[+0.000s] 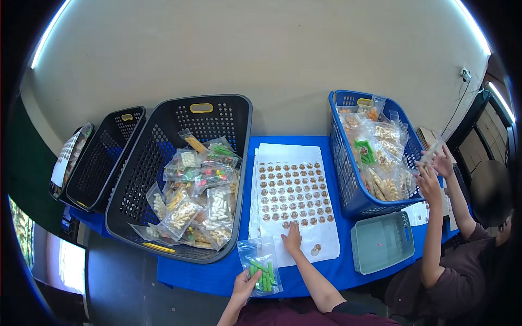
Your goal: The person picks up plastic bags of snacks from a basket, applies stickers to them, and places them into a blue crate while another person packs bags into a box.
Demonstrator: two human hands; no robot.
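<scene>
Packing rm prob.: 2 baskets (179, 179) w/ bagged snacks (220, 204).

A raised packet (433, 152) is blurred, the sticker print (293, 199) too small.

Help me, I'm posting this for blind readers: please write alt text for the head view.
Left hand holding a clear bag of green pieces, right hand touching a sheet of round brown labels on a blue-covered table. Dark and blue baskets flanking the sheet hold clear packets; at right, another person's hands lift a blurred packet.
</scene>
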